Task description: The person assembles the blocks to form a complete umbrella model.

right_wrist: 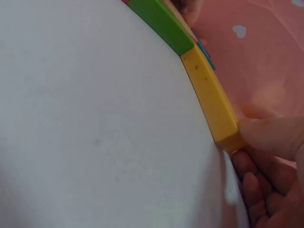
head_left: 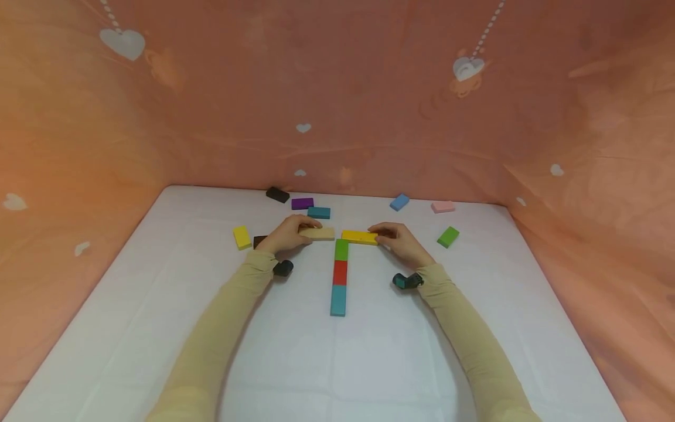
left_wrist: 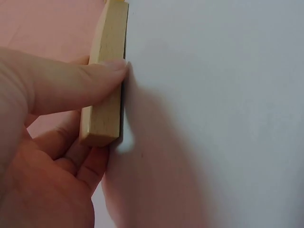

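My left hand (head_left: 289, 234) pinches a plain wood-coloured block (head_left: 320, 234) between thumb and fingers; in the left wrist view this block (left_wrist: 113, 40) lies along the white table with the thumb over its side. Opposite it, my right hand (head_left: 403, 241) grips the outer end of a yellow block (head_left: 358, 237). The right wrist view has the yellow block (right_wrist: 211, 99) with its far end right at the green block (right_wrist: 164, 23). Running towards me from between the two held blocks is a straight row of a green block (head_left: 341, 249), a red block (head_left: 340, 273) and a teal block (head_left: 338, 300).
Back left lie a black block (head_left: 278, 194), a purple block (head_left: 303, 203) and another teal block (head_left: 319, 213). A second yellow block (head_left: 242, 237) and a partly hidden dark block (head_left: 260, 241) flank my left hand. Rightward are blue (head_left: 399, 202), pink (head_left: 443, 206) and green (head_left: 448, 237) blocks.
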`<state>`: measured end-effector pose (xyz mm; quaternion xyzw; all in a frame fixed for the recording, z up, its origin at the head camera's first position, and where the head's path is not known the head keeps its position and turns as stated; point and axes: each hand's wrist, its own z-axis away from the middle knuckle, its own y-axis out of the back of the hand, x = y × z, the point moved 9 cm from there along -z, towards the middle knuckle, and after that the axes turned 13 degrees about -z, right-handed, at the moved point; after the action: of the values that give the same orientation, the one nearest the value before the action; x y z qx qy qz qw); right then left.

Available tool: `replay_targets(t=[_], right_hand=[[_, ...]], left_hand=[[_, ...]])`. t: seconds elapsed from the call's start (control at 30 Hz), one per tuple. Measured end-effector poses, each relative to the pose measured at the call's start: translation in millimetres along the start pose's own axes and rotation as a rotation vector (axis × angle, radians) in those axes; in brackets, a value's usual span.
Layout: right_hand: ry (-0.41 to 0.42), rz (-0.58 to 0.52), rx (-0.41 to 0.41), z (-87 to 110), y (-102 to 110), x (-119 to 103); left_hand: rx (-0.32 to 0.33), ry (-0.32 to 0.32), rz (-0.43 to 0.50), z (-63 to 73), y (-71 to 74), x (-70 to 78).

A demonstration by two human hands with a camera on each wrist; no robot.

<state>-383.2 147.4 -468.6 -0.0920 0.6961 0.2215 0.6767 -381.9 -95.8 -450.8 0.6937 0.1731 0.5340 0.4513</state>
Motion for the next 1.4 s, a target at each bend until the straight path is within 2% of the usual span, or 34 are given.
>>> replay_targets(t=[0.23,0.53,0.77,1.07,1.3,1.4], right_hand=[[-0.015,-0.027,0.002,-0.4,-0.9,2.0],[-0.03,-0.019,0.017,0.3,-0.3,2.7],[-0.037,-0.015,0.013,0.3,-1.1,5.6],[-0.019,0.021,0.021,-0.2,-0.3,4.4],[-0.002,0.04,0.015,-0.4,-1.4,2.8],[0.008,0.044,0.01,-1.1,-1.8,2.2]], left_hand=[[-0.001,0.016,0.033,-3.3,-4.4,1.0],[0.031,0.032,0.052,-7.1,-7.3,-1.6],[0.034,0.051,0.131,-7.0,-9.3,-3.5],[0.051,0.048,0.224,-5.3,-6.9,-4.7],[0.059,0.04,0.244,-2.1,-4.8,-4.6],[0.075,0.063,0.248,0.9,-1.5,-8.2]])
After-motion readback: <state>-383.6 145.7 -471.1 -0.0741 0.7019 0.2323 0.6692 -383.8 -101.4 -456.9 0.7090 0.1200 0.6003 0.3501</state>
